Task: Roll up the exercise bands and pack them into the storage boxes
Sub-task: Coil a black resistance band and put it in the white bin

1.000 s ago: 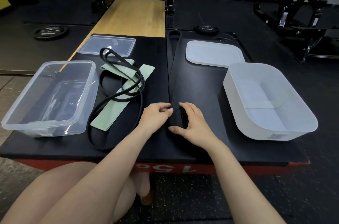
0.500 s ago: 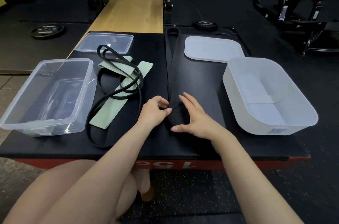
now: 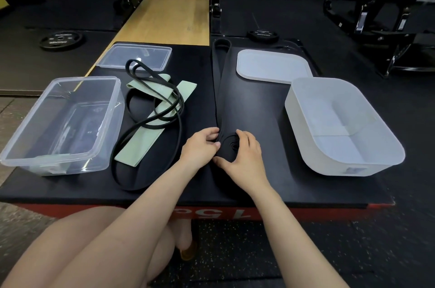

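Rolling a wide black band between two hands

A coiled roll (image 3: 231,146) of a wide black band (image 3: 217,89) is held at the near middle of the black mat (image 3: 263,122). The roll is cupped by the right hand (image 3: 242,158), with the thumb curled under its near edge and the fingers arched over its far side. The band's edge just left of the roll is pinched by the left hand (image 3: 201,146), whose fingers are bent against it. How tightly the roll is wound cannot be told with certainty, since black lies on black there.

From the roll, the unrolled length of the band is laid straight away from the person, ending in a loop at the far edge of the mat.

To the left of the hands, a thin black band (image 3: 164,120) is sprawled in loose loops over a pale green band (image 3: 150,132), which is laid flat and folded. Further left, a clear box (image 3: 30,158) is set upright and open, and its clear lid (image 3: 150,55) is laid flat behind the bands.

To the right, well apart from the hands, a white box (image 3: 303,127) is stood open, with a white lid (image 3: 270,66) lying flat just behind it.

A red edge (image 3: 306,212) bearing printed digits is seen under the mat's near side.
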`<control>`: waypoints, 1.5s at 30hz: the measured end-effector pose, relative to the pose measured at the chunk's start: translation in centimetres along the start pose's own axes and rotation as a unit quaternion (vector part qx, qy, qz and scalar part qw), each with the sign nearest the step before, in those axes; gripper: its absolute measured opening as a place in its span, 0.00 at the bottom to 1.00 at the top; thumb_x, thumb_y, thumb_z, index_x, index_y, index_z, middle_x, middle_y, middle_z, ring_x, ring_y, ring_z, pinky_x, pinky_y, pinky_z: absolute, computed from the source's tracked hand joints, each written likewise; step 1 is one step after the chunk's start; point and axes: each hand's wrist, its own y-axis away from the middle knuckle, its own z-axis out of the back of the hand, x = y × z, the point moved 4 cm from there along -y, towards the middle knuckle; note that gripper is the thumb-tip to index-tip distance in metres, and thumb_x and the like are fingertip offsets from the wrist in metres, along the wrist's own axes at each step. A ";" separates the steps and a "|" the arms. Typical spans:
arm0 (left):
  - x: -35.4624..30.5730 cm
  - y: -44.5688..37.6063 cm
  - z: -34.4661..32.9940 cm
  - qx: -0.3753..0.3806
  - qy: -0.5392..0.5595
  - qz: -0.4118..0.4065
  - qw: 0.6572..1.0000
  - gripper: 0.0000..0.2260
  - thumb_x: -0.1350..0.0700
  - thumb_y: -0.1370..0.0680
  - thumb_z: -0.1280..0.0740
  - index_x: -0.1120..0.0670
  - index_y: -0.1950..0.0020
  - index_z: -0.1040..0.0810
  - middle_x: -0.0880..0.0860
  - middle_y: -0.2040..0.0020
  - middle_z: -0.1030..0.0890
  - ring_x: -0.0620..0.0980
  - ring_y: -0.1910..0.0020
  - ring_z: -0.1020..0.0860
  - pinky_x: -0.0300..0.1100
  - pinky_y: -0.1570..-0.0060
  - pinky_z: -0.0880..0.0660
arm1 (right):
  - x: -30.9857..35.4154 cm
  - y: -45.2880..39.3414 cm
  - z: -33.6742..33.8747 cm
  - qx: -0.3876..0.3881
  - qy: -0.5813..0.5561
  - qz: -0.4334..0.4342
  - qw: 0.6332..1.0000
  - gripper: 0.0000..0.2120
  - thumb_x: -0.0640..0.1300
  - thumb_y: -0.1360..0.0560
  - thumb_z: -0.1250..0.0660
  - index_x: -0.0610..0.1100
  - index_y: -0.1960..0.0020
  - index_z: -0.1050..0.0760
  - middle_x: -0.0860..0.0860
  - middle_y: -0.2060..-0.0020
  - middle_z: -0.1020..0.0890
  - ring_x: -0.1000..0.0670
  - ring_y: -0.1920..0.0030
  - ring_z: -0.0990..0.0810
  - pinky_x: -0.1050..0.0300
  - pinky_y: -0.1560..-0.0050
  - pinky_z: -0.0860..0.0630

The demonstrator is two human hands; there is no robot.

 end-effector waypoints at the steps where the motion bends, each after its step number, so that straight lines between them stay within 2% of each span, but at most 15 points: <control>1: 0.0 -0.1 0.1 0.002 0.002 0.007 1.000 0.20 0.61 0.25 0.35 0.48 0.33 0.27 0.46 0.38 0.22 0.45 0.40 0.24 0.46 0.33 0.32 | -0.1 -0.1 0.2 0.012 -0.001 0.010 1.000 0.41 0.54 0.30 0.29 0.44 0.25 0.45 0.50 0.27 0.41 0.50 0.27 0.46 0.60 0.31 0.45; 6: 0.0 0.0 0.3 0.000 0.029 0.023 0.999 0.17 0.56 0.24 0.35 0.46 0.35 0.25 0.44 0.49 0.20 0.47 0.40 0.25 0.49 0.35 0.30 | -0.5 -0.9 1.0 0.086 0.004 0.052 0.995 0.41 0.53 0.31 0.27 0.45 0.25 0.44 0.52 0.28 0.41 0.51 0.27 0.45 0.61 0.31 0.46; 8: -0.1 0.0 0.4 -0.010 0.019 0.015 1.000 0.14 0.54 0.23 0.36 0.47 0.38 0.23 0.46 0.49 0.20 0.48 0.42 0.23 0.49 0.37 0.28 | -0.7 -1.1 1.3 0.121 -0.004 0.062 0.991 0.41 0.52 0.31 0.26 0.46 0.25 0.44 0.52 0.28 0.41 0.52 0.28 0.45 0.63 0.33 0.46; 10: -0.1 0.1 0.6 -0.025 0.010 0.009 1.000 0.11 0.53 0.24 0.34 0.48 0.42 0.20 0.47 0.51 0.19 0.48 0.47 0.21 0.49 0.40 0.26 | -0.9 -1.4 1.6 0.155 -0.007 0.072 0.985 0.42 0.52 0.32 0.26 0.47 0.26 0.44 0.53 0.28 0.41 0.52 0.27 0.45 0.61 0.32 0.45; 14: 0.1 0.0 0.8 -0.035 0.004 0.003 0.999 0.07 0.53 0.26 0.31 0.50 0.49 0.19 0.45 0.64 0.21 0.44 0.65 0.22 0.45 0.51 0.23 | -1.0 -2.1 2.1 0.226 -0.002 0.083 0.971 0.42 0.51 0.33 0.24 0.49 0.26 0.43 0.55 0.28 0.42 0.54 0.28 0.44 0.59 0.30 0.44; 17: -0.1 0.0 0.9 -0.034 -0.017 0.001 0.999 0.06 0.55 0.26 0.30 0.53 0.50 0.19 0.45 0.65 0.21 0.43 0.67 0.23 0.38 0.60 0.26 | -0.9 -2.5 2.5 0.256 0.002 0.089 0.963 0.43 0.51 0.34 0.24 0.49 0.26 0.43 0.56 0.29 0.41 0.55 0.28 0.44 0.58 0.29 0.43; 19: -0.3 -0.1 0.8 -0.036 -0.036 0.001 0.999 0.05 0.56 0.25 0.31 0.54 0.50 0.20 0.46 0.65 0.22 0.44 0.66 0.23 0.35 0.62 0.29 | -0.7 -2.5 2.5 0.258 0.006 0.087 0.962 0.44 0.52 0.34 0.23 0.48 0.26 0.44 0.56 0.28 0.42 0.54 0.27 0.46 0.55 0.27 0.44; 21: -0.5 -0.1 0.7 -0.044 -0.052 0.003 0.998 0.04 0.57 0.25 0.31 0.53 0.51 0.21 0.47 0.63 0.22 0.46 0.61 0.23 0.35 0.59 0.30 | -0.5 -2.2 2.4 0.243 0.025 0.081 0.966 0.47 0.53 0.34 0.24 0.48 0.24 0.47 0.56 0.25 0.47 0.54 0.25 0.51 0.56 0.26 0.47; 24: -0.7 0.0 0.5 -0.057 -0.067 0.000 0.996 0.05 0.57 0.25 0.32 0.54 0.50 0.22 0.48 0.57 0.22 0.48 0.54 0.23 0.36 0.53 0.31 | -0.4 -1.2 2.4 0.164 0.061 0.037 0.984 0.52 0.54 0.33 0.25 0.45 0.23 0.54 0.55 0.24 0.54 0.53 0.24 0.55 0.55 0.26 0.49; 27: -0.9 0.1 0.4 -0.067 -0.063 -0.008 0.996 0.08 0.59 0.24 0.33 0.55 0.46 0.23 0.48 0.51 0.22 0.44 0.53 0.26 0.34 0.51 0.33 | 0.0 0.1 1.5 0.101 0.048 -0.013 0.994 0.52 0.57 0.32 0.27 0.43 0.23 0.57 0.51 0.24 0.53 0.50 0.24 0.54 0.54 0.27 0.47; 30: -0.9 0.1 0.3 -0.064 -0.025 -0.013 0.998 0.12 0.61 0.24 0.34 0.54 0.41 0.25 0.49 0.44 0.21 0.44 0.53 0.24 0.34 0.50 0.31 | 0.5 0.5 0.2 0.039 0.037 -0.027 0.998 0.51 0.61 0.31 0.30 0.41 0.23 0.56 0.48 0.24 0.50 0.48 0.24 0.54 0.54 0.27 0.48; 33: -0.9 0.3 0.2 -0.047 -0.009 -0.020 0.999 0.15 0.62 0.24 0.34 0.55 0.37 0.24 0.51 0.42 0.20 0.43 0.52 0.24 0.34 0.48 0.30 | 0.4 0.2 -0.1 -0.010 0.004 -0.029 1.000 0.45 0.58 0.29 0.31 0.42 0.24 0.51 0.49 0.25 0.45 0.50 0.25 0.51 0.57 0.28 0.46; 37: -0.6 0.2 0.4 -0.041 0.008 -0.009 0.999 0.11 0.59 0.24 0.34 0.53 0.42 0.20 0.50 0.46 0.19 0.45 0.48 0.23 0.39 0.42 0.28 | -0.2 -0.2 0.1 0.019 -0.023 -0.003 1.000 0.43 0.54 0.29 0.29 0.43 0.24 0.48 0.50 0.26 0.44 0.51 0.26 0.49 0.57 0.28 0.47; 41: -0.5 0.1 0.9 -0.045 0.010 0.005 0.999 0.04 0.55 0.24 0.33 0.50 0.54 0.18 0.48 0.57 0.19 0.49 0.53 0.22 0.48 0.45 0.24 | -0.8 -0.6 0.9 0.082 -0.044 0.029 0.995 0.43 0.52 0.31 0.27 0.46 0.24 0.47 0.52 0.26 0.44 0.52 0.26 0.48 0.59 0.29 0.48; 45: -0.5 0.0 1.4 -0.039 0.002 0.013 0.999 0.06 0.53 0.25 0.32 0.49 0.62 0.21 0.49 0.60 0.19 0.51 0.53 0.20 0.48 0.47 0.23 | -1.3 -1.2 1.5 0.164 -0.062 0.049 0.983 0.46 0.50 0.31 0.25 0.49 0.23 0.50 0.55 0.26 0.45 0.54 0.26 0.49 0.60 0.30 0.47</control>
